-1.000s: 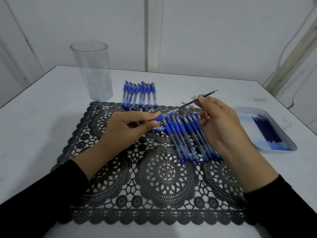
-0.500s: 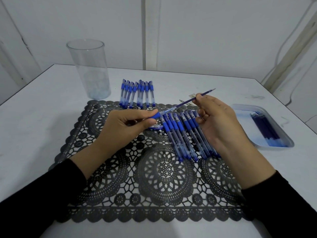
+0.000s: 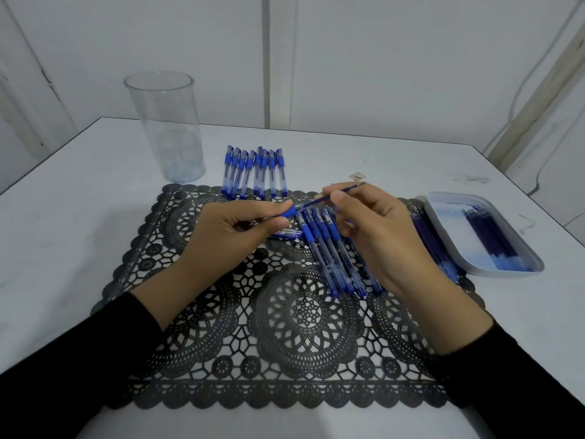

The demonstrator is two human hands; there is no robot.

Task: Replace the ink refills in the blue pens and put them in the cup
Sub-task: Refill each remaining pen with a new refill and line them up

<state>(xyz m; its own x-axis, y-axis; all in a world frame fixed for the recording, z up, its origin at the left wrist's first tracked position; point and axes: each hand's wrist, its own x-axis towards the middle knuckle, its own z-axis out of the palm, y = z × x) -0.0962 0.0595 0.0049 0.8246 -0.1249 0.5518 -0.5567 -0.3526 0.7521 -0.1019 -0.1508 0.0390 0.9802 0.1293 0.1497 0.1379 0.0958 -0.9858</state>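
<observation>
Blue pens are bound for the clear cup [image 3: 164, 128], which stands upright at the far left of the table [image 3: 79, 217] with no pen in it that I can see; right of it, a row of about 8 pens [image 3: 254, 172] lies side by side just beyond the lace mat [image 3: 304, 327], likely sorted apart from the rest; over the mat the left hand [image 3: 228, 236] grips 1 pen barrel [image 3: 289, 213], its blue end poking out toward the other hand; the ink refill [image 3: 332, 193] sits partly in that barrel, in line with it for sliding, its far part pinched by the right hand [image 3: 380, 236]; whether it is going in or coming out I cannot tell; beneath that hand another row of pens [image 3: 329, 248] lies on the mat; at the far right a tray [image 3: 503, 273] keeps spare refills [image 3: 493, 239] within easy reach.
</observation>
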